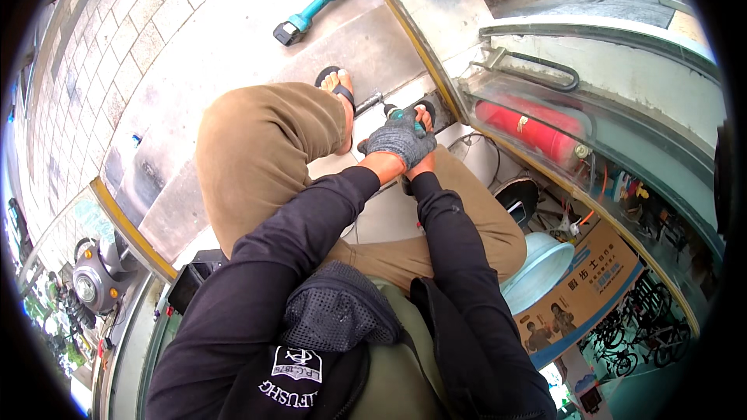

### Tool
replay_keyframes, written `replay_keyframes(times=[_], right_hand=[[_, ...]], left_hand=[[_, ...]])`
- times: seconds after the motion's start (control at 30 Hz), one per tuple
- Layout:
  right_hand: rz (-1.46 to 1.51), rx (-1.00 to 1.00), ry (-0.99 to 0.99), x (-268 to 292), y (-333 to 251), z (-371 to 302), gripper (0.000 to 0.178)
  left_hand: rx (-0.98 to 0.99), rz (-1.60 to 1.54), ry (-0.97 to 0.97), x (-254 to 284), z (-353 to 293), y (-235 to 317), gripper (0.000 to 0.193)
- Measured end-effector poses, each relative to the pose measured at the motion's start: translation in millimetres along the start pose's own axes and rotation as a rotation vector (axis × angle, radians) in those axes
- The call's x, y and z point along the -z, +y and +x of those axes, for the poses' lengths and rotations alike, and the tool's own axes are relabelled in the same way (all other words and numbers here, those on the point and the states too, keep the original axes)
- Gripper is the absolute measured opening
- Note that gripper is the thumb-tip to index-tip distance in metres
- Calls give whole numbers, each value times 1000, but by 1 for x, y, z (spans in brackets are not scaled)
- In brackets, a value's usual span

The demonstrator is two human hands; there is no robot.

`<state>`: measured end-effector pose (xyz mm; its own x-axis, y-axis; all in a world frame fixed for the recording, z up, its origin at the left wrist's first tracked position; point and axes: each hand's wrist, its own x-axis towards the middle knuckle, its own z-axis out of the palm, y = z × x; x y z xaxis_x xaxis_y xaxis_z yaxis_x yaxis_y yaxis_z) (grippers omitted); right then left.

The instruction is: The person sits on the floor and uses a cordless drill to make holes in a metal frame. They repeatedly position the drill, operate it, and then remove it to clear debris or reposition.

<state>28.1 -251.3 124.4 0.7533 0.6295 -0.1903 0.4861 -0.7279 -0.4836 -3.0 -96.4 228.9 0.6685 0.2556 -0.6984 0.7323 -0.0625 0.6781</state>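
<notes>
My left hand (393, 145), in a grey knit glove with an orange cuff, is closed around a teal-and-black power tool (398, 114). My right hand (422, 157) comes in close behind it and is closed at the same tool, its fingers mostly covered by the glove. The tool's black end points away from me, low over the door threshold beside my right foot (424, 117). What its tip touches is too small to make out. A dark metal bar (369, 104) lies just left of the tool. My left foot (336, 84) rests on the step in a black sandal.
A teal cordless grinder (320, 6) lies on the stone step ahead. A yellow-edged glass door (412, 31) stands close on the right. Behind glass is a red cylinder (533, 128); nearer are a pale blue basin (538, 271), a cardboard box (583, 284) and a loose cable (496, 157).
</notes>
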Motion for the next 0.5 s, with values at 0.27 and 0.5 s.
replay_keyframes(times=[0.27, 0.5], right_hand=[[-44, 69, 97, -6, 6, 4, 75], [-21, -17, 24, 1, 4, 5, 79]], left_hand=[[53, 62, 52, -7, 8, -11, 74], [3, 11, 8, 2, 2, -6, 75]])
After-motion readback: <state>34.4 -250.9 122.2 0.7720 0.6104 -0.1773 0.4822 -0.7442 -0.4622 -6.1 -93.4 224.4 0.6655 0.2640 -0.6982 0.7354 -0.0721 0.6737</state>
